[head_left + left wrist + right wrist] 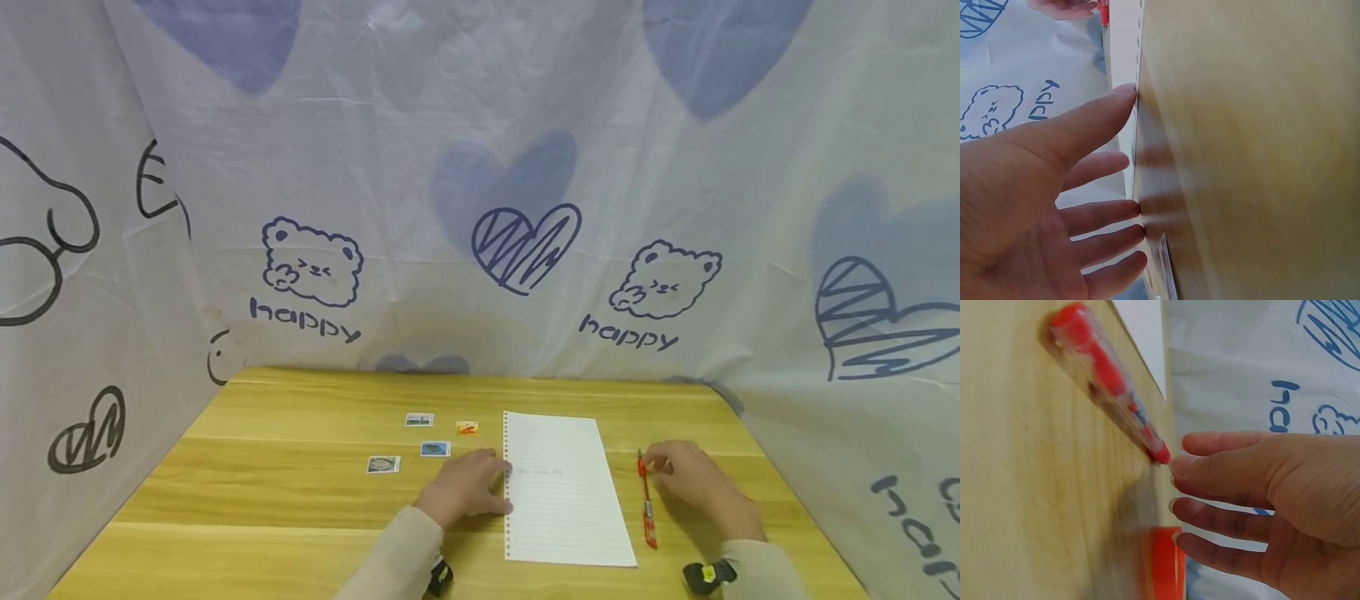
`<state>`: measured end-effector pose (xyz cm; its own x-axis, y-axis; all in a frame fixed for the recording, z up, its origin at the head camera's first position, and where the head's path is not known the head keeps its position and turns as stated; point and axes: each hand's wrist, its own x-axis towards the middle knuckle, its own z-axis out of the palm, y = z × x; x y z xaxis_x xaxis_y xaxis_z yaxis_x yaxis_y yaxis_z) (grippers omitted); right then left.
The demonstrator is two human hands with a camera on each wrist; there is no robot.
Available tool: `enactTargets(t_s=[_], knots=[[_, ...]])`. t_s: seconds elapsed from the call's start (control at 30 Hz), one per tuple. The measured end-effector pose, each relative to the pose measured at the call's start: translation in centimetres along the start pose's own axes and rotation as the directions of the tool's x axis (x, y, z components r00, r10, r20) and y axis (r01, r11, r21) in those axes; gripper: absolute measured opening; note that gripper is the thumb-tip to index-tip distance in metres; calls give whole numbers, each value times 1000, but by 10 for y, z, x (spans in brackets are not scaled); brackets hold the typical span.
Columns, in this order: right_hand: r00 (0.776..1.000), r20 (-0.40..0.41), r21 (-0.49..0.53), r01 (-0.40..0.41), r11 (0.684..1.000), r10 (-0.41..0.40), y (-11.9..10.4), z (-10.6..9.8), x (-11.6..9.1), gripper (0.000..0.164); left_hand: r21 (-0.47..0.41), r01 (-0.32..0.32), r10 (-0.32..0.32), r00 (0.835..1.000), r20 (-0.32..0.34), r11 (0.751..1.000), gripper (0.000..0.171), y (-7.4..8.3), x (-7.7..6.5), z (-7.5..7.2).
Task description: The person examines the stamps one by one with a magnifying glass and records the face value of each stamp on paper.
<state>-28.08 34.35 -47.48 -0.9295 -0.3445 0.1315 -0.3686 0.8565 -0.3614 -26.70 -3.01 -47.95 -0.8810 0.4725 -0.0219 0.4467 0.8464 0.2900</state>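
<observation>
A lined sheet of paper with punched holes down its left side lies on the wooden table, a faint line of writing across its middle. My left hand rests at that punched edge, thumb and fingers spread apart and holding nothing. In the left wrist view the thumb tip meets the paper's edge. To the right of the sheet lies a red pen. Beside the pen's far end is my right hand, its fingers loosely bent; in the right wrist view the thumb and fingertips are right at the pen's end.
Several small stamp-like pictures, among them a blue one and a yellow one, lie left of the paper. An orange object stands beyond the right hand, mostly hidden in the head view. Printed white cloth hangs around the table.
</observation>
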Motion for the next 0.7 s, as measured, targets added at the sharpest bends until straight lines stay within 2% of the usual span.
enactTargets(t_s=[0.43,0.7], knots=[[1000,12,-44,-29,999,29,-10,8,2,25,21,-11,11,1000,-9,1000,54,3,-2,0],[1000,-1,-60,9,998,-9,-9,12,1,27,15,3,-3,1000,1,1000,53,7,-3,-2]])
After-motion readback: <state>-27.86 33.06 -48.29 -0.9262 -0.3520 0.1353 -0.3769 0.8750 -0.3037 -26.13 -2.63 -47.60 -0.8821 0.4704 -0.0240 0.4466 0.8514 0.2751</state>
